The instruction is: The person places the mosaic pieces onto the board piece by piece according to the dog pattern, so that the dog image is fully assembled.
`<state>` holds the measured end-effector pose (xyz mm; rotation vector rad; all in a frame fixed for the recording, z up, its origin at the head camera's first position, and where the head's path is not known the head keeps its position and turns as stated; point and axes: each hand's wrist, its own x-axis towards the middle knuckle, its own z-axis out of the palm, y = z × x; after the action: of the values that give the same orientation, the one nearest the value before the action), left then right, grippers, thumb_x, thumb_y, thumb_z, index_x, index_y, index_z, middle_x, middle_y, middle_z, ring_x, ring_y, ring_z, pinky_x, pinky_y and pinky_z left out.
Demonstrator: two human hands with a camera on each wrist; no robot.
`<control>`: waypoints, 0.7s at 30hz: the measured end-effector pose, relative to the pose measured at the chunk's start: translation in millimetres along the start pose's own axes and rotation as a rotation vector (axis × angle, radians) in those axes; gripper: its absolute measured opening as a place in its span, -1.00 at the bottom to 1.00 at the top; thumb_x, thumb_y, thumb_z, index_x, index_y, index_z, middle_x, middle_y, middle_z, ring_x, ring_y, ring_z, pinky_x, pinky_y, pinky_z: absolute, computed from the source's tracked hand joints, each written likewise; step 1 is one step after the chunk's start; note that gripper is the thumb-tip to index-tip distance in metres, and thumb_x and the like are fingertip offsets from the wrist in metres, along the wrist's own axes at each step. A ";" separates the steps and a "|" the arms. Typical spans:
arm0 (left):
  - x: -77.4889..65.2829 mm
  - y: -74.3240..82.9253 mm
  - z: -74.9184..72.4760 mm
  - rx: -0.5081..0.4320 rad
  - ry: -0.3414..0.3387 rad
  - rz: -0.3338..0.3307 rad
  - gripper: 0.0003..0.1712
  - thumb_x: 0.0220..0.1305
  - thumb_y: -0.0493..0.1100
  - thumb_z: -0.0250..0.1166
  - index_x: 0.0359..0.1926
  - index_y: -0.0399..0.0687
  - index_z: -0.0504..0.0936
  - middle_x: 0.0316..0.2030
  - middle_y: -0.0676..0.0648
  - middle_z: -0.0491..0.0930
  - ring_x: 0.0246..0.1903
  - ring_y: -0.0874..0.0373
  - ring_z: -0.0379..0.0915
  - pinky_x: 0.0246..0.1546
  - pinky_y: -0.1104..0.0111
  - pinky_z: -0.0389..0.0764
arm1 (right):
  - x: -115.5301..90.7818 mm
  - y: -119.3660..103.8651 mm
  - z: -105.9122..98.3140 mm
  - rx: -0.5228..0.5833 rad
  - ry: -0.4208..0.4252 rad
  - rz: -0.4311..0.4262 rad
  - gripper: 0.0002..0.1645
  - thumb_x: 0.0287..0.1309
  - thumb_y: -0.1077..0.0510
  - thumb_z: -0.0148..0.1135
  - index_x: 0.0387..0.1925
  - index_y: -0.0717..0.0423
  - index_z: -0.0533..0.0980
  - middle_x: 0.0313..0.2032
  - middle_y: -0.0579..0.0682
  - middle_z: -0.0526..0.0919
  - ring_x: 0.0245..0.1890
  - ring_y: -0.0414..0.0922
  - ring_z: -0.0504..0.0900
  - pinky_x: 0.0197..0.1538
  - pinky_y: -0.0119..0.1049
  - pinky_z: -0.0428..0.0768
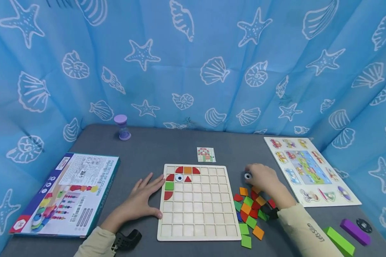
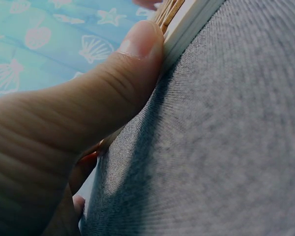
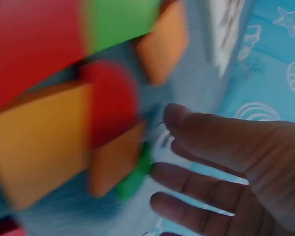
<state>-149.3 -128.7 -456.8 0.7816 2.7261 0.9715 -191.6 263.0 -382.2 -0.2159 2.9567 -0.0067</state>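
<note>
A wooden grid board (image 1: 197, 217) lies flat on the table. Red, orange and green tiles and an eye tile (image 1: 178, 177) fill some cells at its upper left. With fingers spread, my left hand (image 1: 138, 200) rests at the board's left side; its thumb (image 2: 137, 49) presses the board's edge in the left wrist view. Beyond the board's right side, my right hand (image 1: 262, 177) pinches another eye tile (image 1: 248, 176) between thumb and fingertips. That tile is partly hidden by the fingers in the right wrist view. Loose coloured tiles (image 1: 251, 223) lie heaped just below this hand.
A small picture card (image 1: 206, 155) lies behind the board. On the left are a boxed toy set (image 1: 74, 192) and an hourglass (image 1: 122, 127). A picture puzzle board (image 1: 312, 171) lies at right, with green (image 1: 339, 241) and purple blocks (image 1: 355, 231) nearer the front.
</note>
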 end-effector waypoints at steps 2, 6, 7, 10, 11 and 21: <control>-0.1 0.0 -0.8 0.002 0.007 0.001 0.28 -0.49 0.42 0.32 0.32 -0.01 0.12 0.34 0.00 0.02 0.33 -0.15 -0.33 0.18 -0.15 -0.30 | -0.6 4.7 3.4 0.020 0.003 0.000 -0.77 -0.07 0.09 0.30 -0.31 0.09 0.56 -0.44 -0.03 0.54 -0.49 -0.11 0.41 -0.45 -0.21 0.46; 0.4 0.0 -0.1 0.006 0.006 -0.004 0.28 -0.49 0.41 0.33 0.33 0.01 0.12 0.34 0.02 0.03 0.33 -0.14 -0.32 0.18 -0.13 -0.29 | -0.2 5.1 7.5 0.021 0.024 -0.003 -0.80 -0.05 0.11 0.29 -0.32 0.09 0.57 -0.44 -0.02 0.54 -0.50 -0.11 0.39 -0.42 -0.19 0.48; 0.7 -0.2 -0.1 0.007 0.002 -0.008 0.28 -0.49 0.42 0.33 0.33 0.02 0.11 0.34 0.03 0.02 0.33 -0.13 -0.32 0.19 -0.13 -0.30 | 0.5 4.1 8.0 0.015 0.031 -0.006 -0.80 -0.05 0.12 0.29 -0.33 0.09 0.57 -0.43 -0.01 0.55 -0.50 -0.11 0.40 -0.41 -0.18 0.49; 1.2 -0.5 -0.3 0.011 -0.008 -0.019 0.29 -0.50 0.43 0.33 0.33 0.05 0.10 0.34 0.06 0.00 0.34 -0.11 -0.34 0.20 -0.11 -0.30 | 3.5 -5.1 7.4 0.008 0.066 -0.041 -0.82 -0.04 0.13 0.28 -0.34 0.09 0.57 -0.42 -0.01 0.56 -0.49 -0.12 0.43 -0.38 -0.16 0.51; 1.3 -0.6 -0.2 0.013 -0.007 -0.018 0.29 -0.50 0.43 0.33 0.33 0.05 0.10 0.34 0.06 0.00 0.34 -0.11 -0.34 0.20 -0.12 -0.30 | 5.0 -10.6 6.7 0.009 0.079 -0.060 -0.84 -0.04 0.14 0.27 -0.35 0.08 0.57 -0.42 -0.02 0.56 -0.50 -0.14 0.43 -0.40 -0.18 0.50; 0.5 -0.7 1.7 0.009 0.007 -0.005 0.28 -0.51 0.43 0.32 0.32 0.02 0.13 0.34 0.04 0.02 0.33 -0.13 -0.32 0.19 -0.13 -0.30 | 20.4 -105.4 -1.9 0.086 0.071 -0.300 -0.75 -0.10 0.12 0.33 -0.28 -0.01 0.57 -0.37 -0.13 0.55 -0.43 -0.23 0.48 -0.42 -0.34 0.45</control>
<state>-149.5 -127.9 -458.6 0.7738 2.7388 0.9637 -196.7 155.8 -382.1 -0.6556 2.9542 -0.1832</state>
